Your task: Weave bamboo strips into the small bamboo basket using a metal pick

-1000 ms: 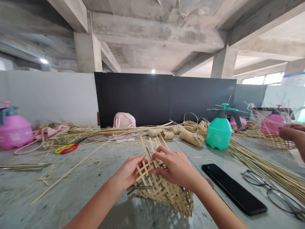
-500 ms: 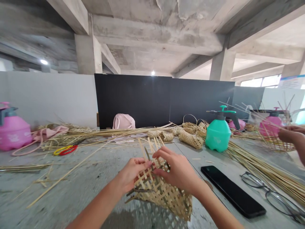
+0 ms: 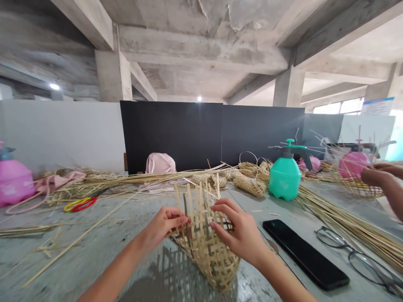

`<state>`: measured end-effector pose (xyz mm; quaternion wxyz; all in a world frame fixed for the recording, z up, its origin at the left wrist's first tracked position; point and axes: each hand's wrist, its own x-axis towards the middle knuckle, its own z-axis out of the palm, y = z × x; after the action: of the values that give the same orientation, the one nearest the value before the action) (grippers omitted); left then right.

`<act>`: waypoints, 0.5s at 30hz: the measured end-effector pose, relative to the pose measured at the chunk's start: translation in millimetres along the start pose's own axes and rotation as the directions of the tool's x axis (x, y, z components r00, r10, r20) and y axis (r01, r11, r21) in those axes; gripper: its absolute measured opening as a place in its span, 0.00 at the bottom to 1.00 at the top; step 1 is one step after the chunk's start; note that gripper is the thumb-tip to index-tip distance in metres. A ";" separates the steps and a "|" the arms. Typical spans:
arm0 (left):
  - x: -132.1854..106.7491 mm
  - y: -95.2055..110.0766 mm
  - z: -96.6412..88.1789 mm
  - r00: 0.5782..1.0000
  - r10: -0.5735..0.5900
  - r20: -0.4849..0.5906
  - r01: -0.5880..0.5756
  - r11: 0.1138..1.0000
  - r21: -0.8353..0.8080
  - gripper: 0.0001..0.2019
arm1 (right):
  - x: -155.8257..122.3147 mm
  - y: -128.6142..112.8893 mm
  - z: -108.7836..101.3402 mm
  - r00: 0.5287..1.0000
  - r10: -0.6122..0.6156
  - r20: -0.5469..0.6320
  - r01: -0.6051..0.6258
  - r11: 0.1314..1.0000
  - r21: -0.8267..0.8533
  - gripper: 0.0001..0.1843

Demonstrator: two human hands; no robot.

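Observation:
A partly woven bamboo basket (image 3: 214, 251) stands tilted on the table in front of me, with loose upright strips at its top. Thumb and fingers of my left hand (image 3: 166, 222) pinch the weave at its left edge, beside a darker green strip. My right hand (image 3: 239, 230) is at the basket's right side, thumb and forefinger apart, with the fingertips against or close to the strips. Whether its hidden fingers touch the far side I cannot tell.
A black phone (image 3: 305, 253) and eyeglasses (image 3: 349, 251) lie right, near long bamboo strips (image 3: 352, 222). Behind are a green spray bottle (image 3: 285, 176), small woven baskets (image 3: 250, 184) and a pink bag (image 3: 160, 163). Scissors (image 3: 81, 204) lie left. Another person's hand (image 3: 382, 176) works far right.
The basket has turned, so its upright strips spread wider across the front. My left hand has shifted slightly left, and my right thumb and forefinger have drawn right, away from it.

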<state>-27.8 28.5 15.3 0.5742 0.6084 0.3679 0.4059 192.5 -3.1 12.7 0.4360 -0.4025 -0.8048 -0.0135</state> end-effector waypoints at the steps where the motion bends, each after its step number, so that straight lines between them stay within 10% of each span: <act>1: -0.3 0.1 -0.5 1.000 -0.011 0.009 0.011 1.000 -0.017 0.11 | 0.0 -1.7 0.1 1.000 0.010 0.002 -0.010 1.000 -0.005 0.11; 15: -3.0 2.2 -4.4 0.990 -0.120 0.066 0.128 0.983 -0.131 0.08 | 4.2 -1.4 5.0 0.998 -0.001 0.063 0.002 1.000 -0.018 0.07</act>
<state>-33.0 27.4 17.3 0.6488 0.5555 0.3600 0.3753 186.9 0.5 13.1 0.4068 -0.4058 -0.8184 -0.0084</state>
